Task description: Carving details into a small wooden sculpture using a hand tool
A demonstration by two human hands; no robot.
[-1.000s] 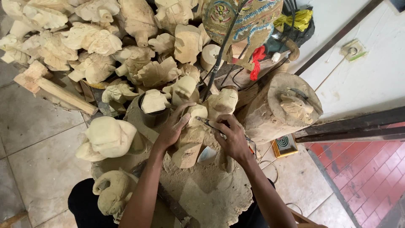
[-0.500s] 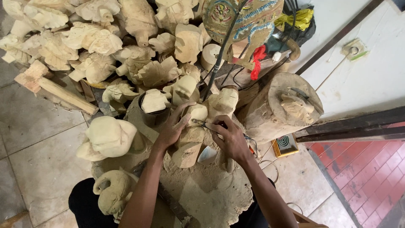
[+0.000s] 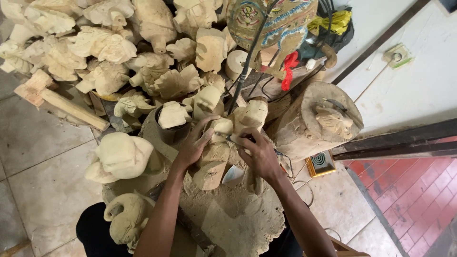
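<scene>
Head view looks straight down on two bare hands meeting over a pale, unfinished wooden carving (image 3: 215, 153) that stands on a sawdust-covered work block (image 3: 238, 216) between the person's knees. Left hand (image 3: 193, 145) wraps around the carving's upper part, fingers curled over its top and thumb pressed to the side, gripping it firmly. Right hand (image 3: 257, 154) is clenched around a thin metal carving tool (image 3: 236, 141), whose tip touches the carving near its top; most of the tool is hidden by the fingers. Just beside the carving's base lies a small white shard (image 3: 233, 175). Left of the block sit a rounded, rough-shaped figure (image 3: 121, 154) and, nearer the person, a curled figure (image 3: 126, 220). Right of the hands stands a tree-stump block (image 3: 316, 121) with a small carved face resting on its top. Beyond the hands, a large heap of unpainted wooden figures (image 3: 119, 47) covers the tiled floor (image 3: 38, 181), with a wooden mallet (image 3: 52, 97) at its left edge and a painted, patterned piece (image 3: 271, 21) at the top.
</scene>
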